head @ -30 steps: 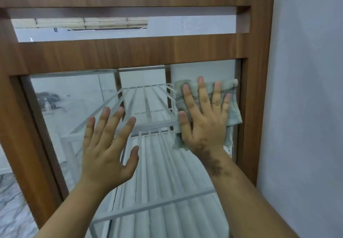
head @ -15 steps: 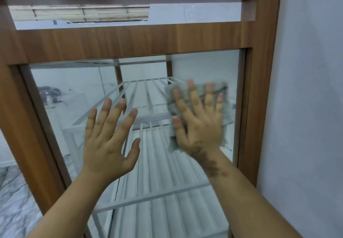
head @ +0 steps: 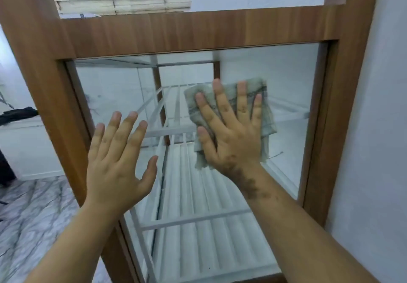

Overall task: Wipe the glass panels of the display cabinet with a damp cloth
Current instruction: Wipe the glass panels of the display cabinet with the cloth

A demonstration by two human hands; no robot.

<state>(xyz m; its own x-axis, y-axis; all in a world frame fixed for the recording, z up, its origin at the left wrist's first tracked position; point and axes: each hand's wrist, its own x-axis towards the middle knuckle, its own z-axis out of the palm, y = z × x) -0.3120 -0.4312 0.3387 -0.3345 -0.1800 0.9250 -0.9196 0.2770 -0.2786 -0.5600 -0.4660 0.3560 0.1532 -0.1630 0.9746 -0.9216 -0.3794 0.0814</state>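
Observation:
The display cabinet [head: 154, 31] has a brown wooden frame around a large glass panel [head: 288, 80]. My right hand [head: 229, 132] lies flat with straight, spread fingers and presses a pale greenish cloth [head: 267, 119] against the middle of the glass. My left hand [head: 119, 159] is flat and spread too, held at the left part of the panel with nothing in it; whether it touches the glass cannot be told. White slatted shelves [head: 209, 238] show through the glass inside the cabinet.
A pale wall [head: 374, 128] stands close along the cabinet's right side. Marbled floor [head: 33, 212] lies at the lower left. A white counter [head: 24, 141] with a dark object on it is at the far left. An open slot sits above the panel.
My right hand has slid the cloth leftwards, away from the right frame towards the middle of the glass. The view has shifted downwards. The left hand has kept its place.

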